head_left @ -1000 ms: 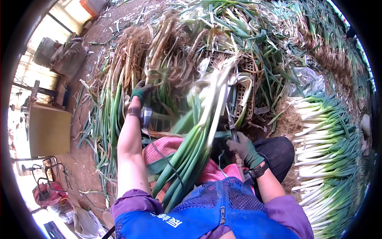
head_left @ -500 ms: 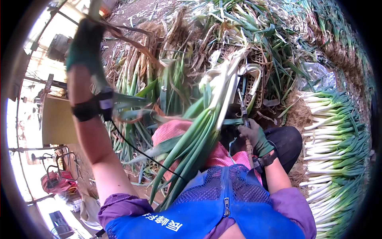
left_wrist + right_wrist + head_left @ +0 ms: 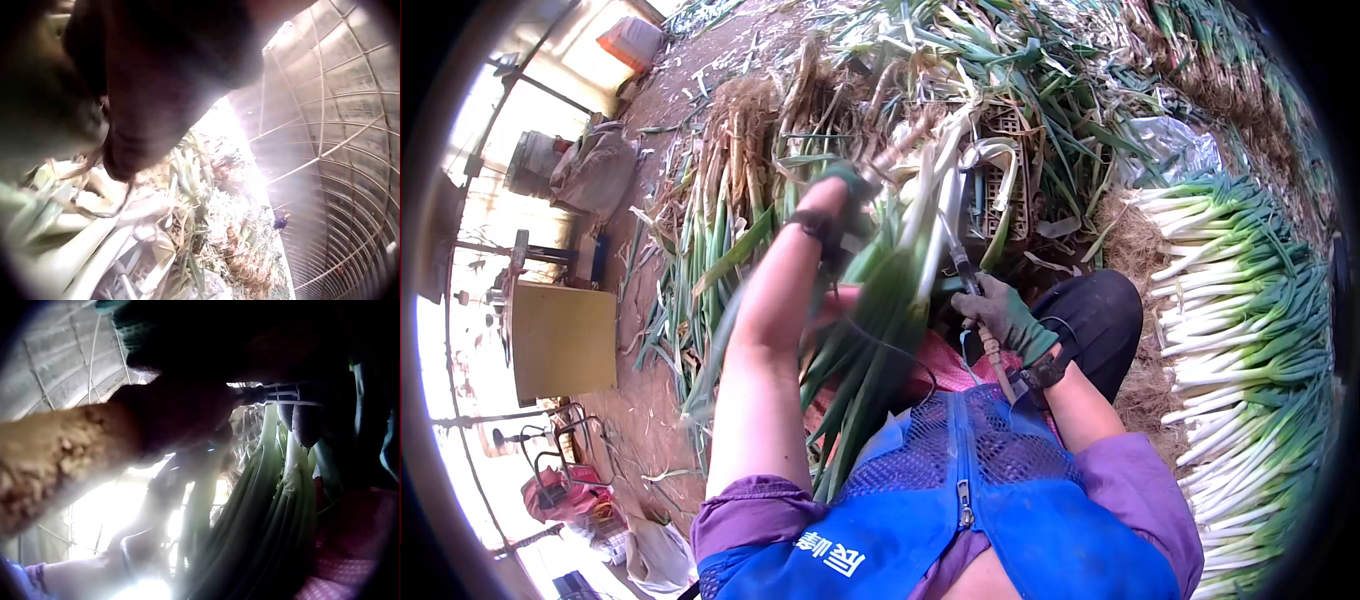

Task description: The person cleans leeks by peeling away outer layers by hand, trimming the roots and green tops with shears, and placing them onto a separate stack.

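In a green and grey glove, my left hand [image 3: 845, 200] is blurred by motion above the bunch of leeks [image 3: 868, 355] on my lap. It grips a leek whose brownish root end [image 3: 908, 140] points away from me; in the left wrist view the dark fingers [image 3: 144, 94] curl beside a blurred pale stalk [image 3: 50, 112]. My gloved right hand [image 3: 1005, 315] is wrapped round a thin metal-tipped nozzle tool [image 3: 966, 270] with a brown hose. Its tip lies beside the white leek stems [image 3: 945, 190].
Untrimmed leeks with dry roots [image 3: 735, 150] lie ahead on the left, by a plastic crate [image 3: 1005, 180] under loose leaves. Clean white leeks [image 3: 1220, 350] are stacked in a row on the right. A yellowish board [image 3: 565, 340] and red bag [image 3: 570, 495] are at the left.
My left hand went from the untrimmed pile out to the far left with leaves trailing, and is now back over the lap bunch with a leek. The right hand still holds the tool.
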A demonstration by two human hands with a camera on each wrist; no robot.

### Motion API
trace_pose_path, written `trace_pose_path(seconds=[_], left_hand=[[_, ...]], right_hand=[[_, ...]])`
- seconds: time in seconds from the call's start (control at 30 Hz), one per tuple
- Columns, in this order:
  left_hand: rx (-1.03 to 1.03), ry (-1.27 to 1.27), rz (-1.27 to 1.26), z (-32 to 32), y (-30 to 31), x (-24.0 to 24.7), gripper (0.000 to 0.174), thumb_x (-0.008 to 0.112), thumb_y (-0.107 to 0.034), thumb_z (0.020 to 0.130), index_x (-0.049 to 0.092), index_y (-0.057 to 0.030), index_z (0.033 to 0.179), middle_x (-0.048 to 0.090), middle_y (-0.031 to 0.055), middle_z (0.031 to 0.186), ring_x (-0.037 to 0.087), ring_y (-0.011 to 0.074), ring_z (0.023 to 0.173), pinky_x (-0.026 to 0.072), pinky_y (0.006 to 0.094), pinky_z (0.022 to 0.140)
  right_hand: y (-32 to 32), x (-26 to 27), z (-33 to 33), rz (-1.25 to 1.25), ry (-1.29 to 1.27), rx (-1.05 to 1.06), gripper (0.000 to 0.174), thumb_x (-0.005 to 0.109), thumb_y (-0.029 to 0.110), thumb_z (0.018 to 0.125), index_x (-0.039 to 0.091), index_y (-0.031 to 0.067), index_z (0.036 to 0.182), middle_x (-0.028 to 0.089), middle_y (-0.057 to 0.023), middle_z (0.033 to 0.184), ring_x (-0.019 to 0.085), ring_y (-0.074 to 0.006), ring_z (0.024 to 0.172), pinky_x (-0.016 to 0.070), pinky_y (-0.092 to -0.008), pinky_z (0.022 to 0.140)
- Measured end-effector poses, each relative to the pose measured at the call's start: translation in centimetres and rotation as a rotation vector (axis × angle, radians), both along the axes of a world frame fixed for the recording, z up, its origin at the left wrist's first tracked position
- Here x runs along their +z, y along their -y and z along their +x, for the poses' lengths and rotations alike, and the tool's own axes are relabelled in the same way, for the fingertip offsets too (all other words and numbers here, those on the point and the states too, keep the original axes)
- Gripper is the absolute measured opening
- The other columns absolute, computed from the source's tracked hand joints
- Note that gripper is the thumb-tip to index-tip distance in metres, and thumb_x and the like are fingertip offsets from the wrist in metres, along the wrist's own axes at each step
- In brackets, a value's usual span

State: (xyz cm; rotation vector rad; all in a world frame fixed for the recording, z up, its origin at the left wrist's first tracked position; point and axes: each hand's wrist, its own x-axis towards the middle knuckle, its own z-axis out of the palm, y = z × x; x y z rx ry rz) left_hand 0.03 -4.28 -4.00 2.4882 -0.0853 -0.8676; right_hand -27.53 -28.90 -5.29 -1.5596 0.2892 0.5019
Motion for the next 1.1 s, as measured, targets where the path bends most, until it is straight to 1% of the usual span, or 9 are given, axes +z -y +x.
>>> trace_pose_path(seconds=[0.1, 0.23, 0.3, 0.33, 0.5, 0.77, 0.93, 1.07, 1.1], left_hand=[[0.121, -0.128, -0.338, -4.4, 0.9, 0.4, 0.038, 0.077, -0.026, 0.084, 0.068, -0.0078, 0.116, 0.071, 0.0051, 0.097, 0.065, 0.0125, 0.077, 0.0526, 0.0292, 0.066], [0.041, -0.395, -0.621, -6.3, -3.2, 1.8, 0.032, 0.065, -0.011, 0.090, 0.064, -0.0071, 0.121, 0.069, 0.0050, 0.105, 0.066, 0.0127, 0.086, 0.0543, 0.0260, 0.079], [-0.336, -0.083, -0.360, -6.1, -3.7, 0.3, 0.037, 0.063, -0.011, 0.089, 0.060, -0.0025, 0.126, 0.069, 0.0069, 0.113, 0.066, 0.0131, 0.095, 0.0537, 0.0262, 0.083], [0.203, -0.378, -0.450, -6.9, -2.6, 2.0, 0.040, 0.062, -0.004, 0.085, 0.060, -0.0004, 0.125, 0.066, 0.0057, 0.119, 0.063, 0.0155, 0.105, 0.0511, 0.0262, 0.092], [0.167, -0.330, -0.391, -9.7, -1.0, 6.5, 0.048, 0.045, -0.014, 0.092, 0.053, -0.0075, 0.138, 0.057, 0.0096, 0.138, 0.052, 0.0213, 0.128, 0.0360, 0.0291, 0.113], [-1.142, 0.144, 0.649, -8.8, 1.4, 9.3, 0.039, 0.049, -0.017, 0.097, 0.055, -0.0081, 0.134, 0.054, 0.0082, 0.142, 0.048, 0.0220, 0.133, 0.0345, 0.0336, 0.114], [-1.097, 0.817, 0.130, -4.6, -4.9, -0.5, 0.020, 0.052, -0.022, 0.093, 0.062, -0.0099, 0.106, 0.066, 0.0060, 0.109, 0.066, 0.0216, 0.090, 0.0527, 0.0316, 0.082], [-1.208, 0.786, -0.098, -2.2, -6.9, -2.7, 0.025, 0.053, -0.013, 0.095, 0.059, -0.0021, 0.117, 0.067, 0.0115, 0.110, 0.066, 0.0241, 0.097, 0.0533, 0.0306, 0.087], [-1.026, 0.456, -0.318, -2.0, -8.0, -4.2, 0.026, 0.055, -0.009, 0.094, 0.060, -0.0019, 0.118, 0.067, 0.0099, 0.109, 0.066, 0.0207, 0.096, 0.0537, 0.0289, 0.086]], right_hand=[[0.3, 1.9, -0.8, 0.030, 0.038, -0.026, 0.030, 0.069, 0.027, 0.086, 0.057, 0.0017, 0.096, 0.058, -0.0014, 0.075, 0.057, -0.0090, 0.063, 0.0476, -0.0256, 0.058], [-0.6, 5.5, -1.8, -0.077, 0.146, 0.072, 0.034, 0.068, 0.033, 0.083, 0.059, 0.0012, 0.092, 0.062, -0.0061, 0.072, 0.060, -0.0141, 0.064, 0.0480, -0.0316, 0.061], [-0.9, 6.4, -1.3, -0.142, 0.092, 0.109, 0.035, 0.069, 0.034, 0.082, 0.060, 0.0009, 0.093, 0.063, -0.0088, 0.073, 0.061, -0.0169, 0.065, 0.0483, -0.0330, 0.063], [-1.4, 4.0, -1.6, -0.140, 0.166, 0.087, 0.039, 0.070, 0.036, 0.080, 0.060, 0.0007, 0.094, 0.063, -0.0144, 0.076, 0.063, -0.0237, 0.069, 0.0487, -0.0370, 0.066], [-2.7, 6.1, -1.7, -0.219, 0.197, 0.233, 0.032, 0.071, 0.024, 0.083, 0.060, 0.0004, 0.102, 0.062, -0.0043, 0.072, 0.059, -0.0123, 0.064, 0.0481, -0.0308, 0.061], [-3.6, 6.0, -0.9, -0.300, 0.138, 0.219, 0.046, 0.070, 0.041, 0.076, 0.060, -0.0015, 0.091, 0.064, -0.0219, 0.080, 0.066, -0.0356, 0.078, 0.0504, -0.0439, 0.075], [-3.3, 5.6, 0.9, -0.395, 0.148, 0.206, 0.033, 0.071, 0.031, 0.081, 0.059, 0.0017, 0.091, 0.062, -0.0058, 0.071, 0.061, -0.0152, 0.067, 0.0491, -0.0326, 0.064], [-3.3, 5.9, 0.2, -0.256, 0.056, 0.303, 0.037, 0.070, 0.034, 0.080, 0.059, 0.0019, 0.096, 0.064, -0.0087, 0.073, 0.062, -0.0187, 0.069, 0.0494, -0.0346, 0.068], [-3.5, 6.1, -0.2, -0.291, 0.094, 0.302, 0.040, 0.069, 0.036, 0.078, 0.059, 0.0012, 0.095, 0.064, -0.0141, 0.077, 0.064, -0.0252, 0.073, 0.0502, -0.0380, 0.070]])
